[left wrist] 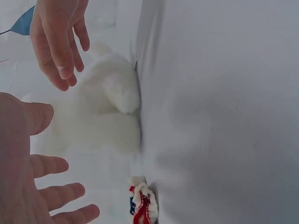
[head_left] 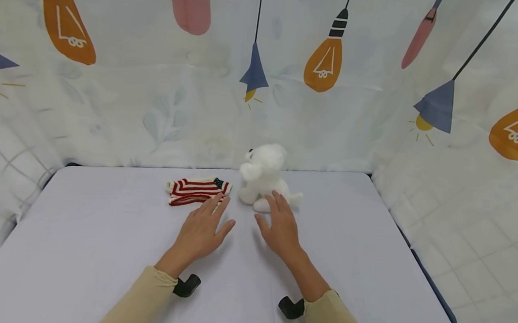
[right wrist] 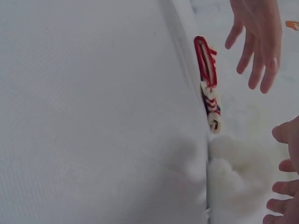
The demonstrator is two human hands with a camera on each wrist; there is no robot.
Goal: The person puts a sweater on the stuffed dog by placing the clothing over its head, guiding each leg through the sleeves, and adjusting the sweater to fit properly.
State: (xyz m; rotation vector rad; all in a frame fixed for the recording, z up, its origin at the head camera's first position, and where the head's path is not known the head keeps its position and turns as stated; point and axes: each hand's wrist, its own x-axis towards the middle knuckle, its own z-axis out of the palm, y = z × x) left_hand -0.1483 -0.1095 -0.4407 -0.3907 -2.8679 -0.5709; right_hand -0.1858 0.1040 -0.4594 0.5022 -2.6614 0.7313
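Note:
A white plush dog [head_left: 264, 174] sits near the back of the table, facing left. Just left of it lies a small knitted sweater [head_left: 195, 189] with red and cream stripes and a dark blue starred patch. My left hand [head_left: 201, 230] hovers over the table in front of the sweater, fingers spread and holding nothing. Level with it, my right hand [head_left: 280, 229] reaches toward the plush dog with its fingers extended, overlapping the toy's lower body in the head view. The left wrist view shows the toy [left wrist: 107, 107] apart from both hands.
A white cloth covers the table [head_left: 112, 231]. Behind it hangs a pale curtain [head_left: 217, 112] printed with lamps and bulbs, which also runs along both sides. A black strap end or mount [head_left: 187, 285] sticks out at the left wrist, another [head_left: 291, 307] at the right.

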